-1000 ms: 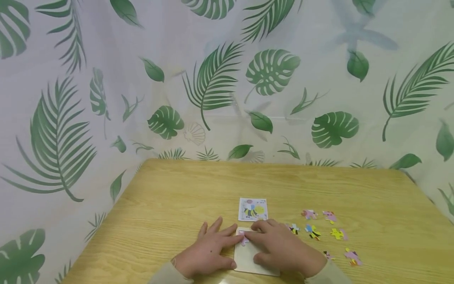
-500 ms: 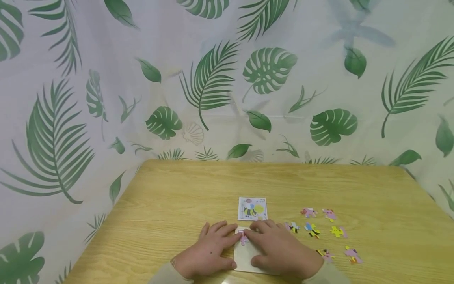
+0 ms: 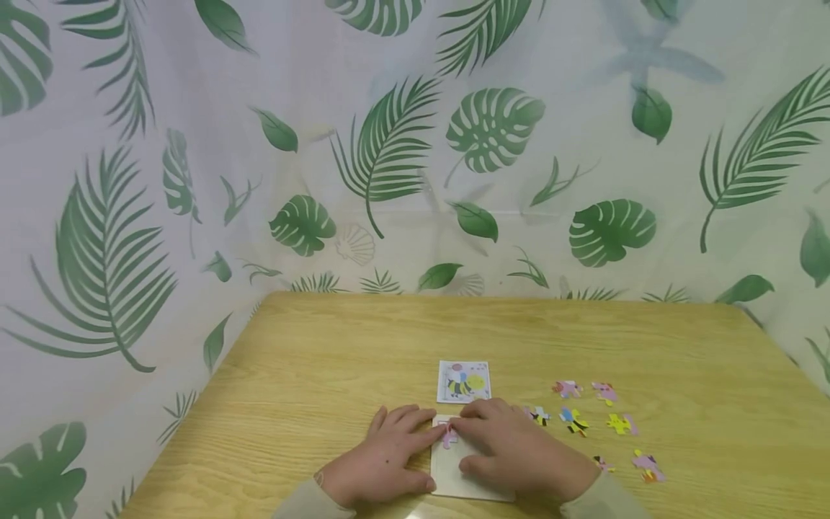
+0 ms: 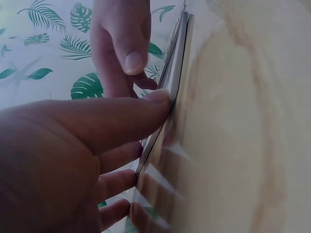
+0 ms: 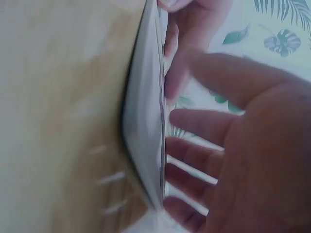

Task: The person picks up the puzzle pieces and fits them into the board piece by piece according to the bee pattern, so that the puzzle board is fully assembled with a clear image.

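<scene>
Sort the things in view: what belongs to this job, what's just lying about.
Likely the job:
left hand
right hand
square cream board
pink jigsaw piece
loose multicoloured jigsaw pieces
square white bee-picture card

Just surroundings:
yellowish wood-grain table
white leaf-printed backdrop

board [image 3: 450,472] is lying on table [image 3: 324,353], one piece [image 3: 449,438] is sitting on its far left part, card [image 3: 463,382] is lying behind board, other pieces [image 3: 574,421] are lying to the right, curtain [image 3: 551,58] is hanging behind table
</scene>
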`<state>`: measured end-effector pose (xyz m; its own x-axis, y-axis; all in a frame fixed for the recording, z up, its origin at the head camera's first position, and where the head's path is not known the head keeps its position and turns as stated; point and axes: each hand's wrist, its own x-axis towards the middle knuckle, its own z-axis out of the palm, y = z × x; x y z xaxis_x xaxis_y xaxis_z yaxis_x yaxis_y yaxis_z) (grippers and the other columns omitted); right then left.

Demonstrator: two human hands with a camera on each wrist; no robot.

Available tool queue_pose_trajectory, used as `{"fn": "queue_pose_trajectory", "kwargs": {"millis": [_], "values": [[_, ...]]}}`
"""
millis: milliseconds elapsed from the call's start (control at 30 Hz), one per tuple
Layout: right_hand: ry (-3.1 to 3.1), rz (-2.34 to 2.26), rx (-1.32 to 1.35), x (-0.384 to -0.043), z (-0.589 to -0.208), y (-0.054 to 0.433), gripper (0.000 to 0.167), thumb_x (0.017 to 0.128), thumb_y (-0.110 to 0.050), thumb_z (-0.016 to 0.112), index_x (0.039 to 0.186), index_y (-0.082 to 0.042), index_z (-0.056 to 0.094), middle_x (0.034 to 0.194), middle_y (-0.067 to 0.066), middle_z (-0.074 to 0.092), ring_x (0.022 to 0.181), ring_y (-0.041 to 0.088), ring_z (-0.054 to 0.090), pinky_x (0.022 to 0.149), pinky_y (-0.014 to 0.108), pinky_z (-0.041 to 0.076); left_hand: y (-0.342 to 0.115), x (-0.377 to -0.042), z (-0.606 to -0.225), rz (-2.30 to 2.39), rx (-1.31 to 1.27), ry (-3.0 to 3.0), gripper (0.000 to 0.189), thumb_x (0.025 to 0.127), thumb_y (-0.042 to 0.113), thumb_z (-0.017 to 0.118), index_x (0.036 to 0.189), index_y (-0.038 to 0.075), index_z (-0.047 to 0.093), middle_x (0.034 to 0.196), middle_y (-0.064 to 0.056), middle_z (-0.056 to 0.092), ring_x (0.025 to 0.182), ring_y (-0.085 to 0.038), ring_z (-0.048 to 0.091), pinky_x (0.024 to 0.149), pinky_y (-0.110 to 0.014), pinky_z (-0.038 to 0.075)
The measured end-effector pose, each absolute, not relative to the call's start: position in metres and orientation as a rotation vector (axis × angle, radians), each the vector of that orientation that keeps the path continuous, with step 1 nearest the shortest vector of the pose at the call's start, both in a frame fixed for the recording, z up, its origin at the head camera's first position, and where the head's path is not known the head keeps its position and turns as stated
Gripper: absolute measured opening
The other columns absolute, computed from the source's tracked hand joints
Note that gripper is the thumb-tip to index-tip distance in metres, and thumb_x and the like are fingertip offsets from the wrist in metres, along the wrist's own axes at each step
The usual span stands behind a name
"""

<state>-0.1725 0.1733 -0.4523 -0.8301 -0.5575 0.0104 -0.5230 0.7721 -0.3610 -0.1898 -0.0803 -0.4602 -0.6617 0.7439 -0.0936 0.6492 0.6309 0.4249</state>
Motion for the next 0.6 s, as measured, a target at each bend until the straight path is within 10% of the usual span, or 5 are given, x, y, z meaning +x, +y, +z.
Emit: {"fn": "queue_pose_trajectory", "kwargs": {"millis": [600], "values": [[2.814, -0.97, -0.564, -0.176, -0.426, 0.257, 0.036, 0.102, -0.039, 0.059, 0.128, -0.015, 0.068, 0.129, 0.002, 0.062, 0.119, 0.032, 0.058, 0.091, 0.053, 0.051, -0.08, -0.19, -0.461, 0.557, 1.094, 2.615, 0.081, 0.088, 0.047, 0.075, 0.158, 0.028, 0.038, 0.162, 0.001, 0.033, 0.15, -0.027, 0.022, 0.114, -0.07, 0.01]]}}
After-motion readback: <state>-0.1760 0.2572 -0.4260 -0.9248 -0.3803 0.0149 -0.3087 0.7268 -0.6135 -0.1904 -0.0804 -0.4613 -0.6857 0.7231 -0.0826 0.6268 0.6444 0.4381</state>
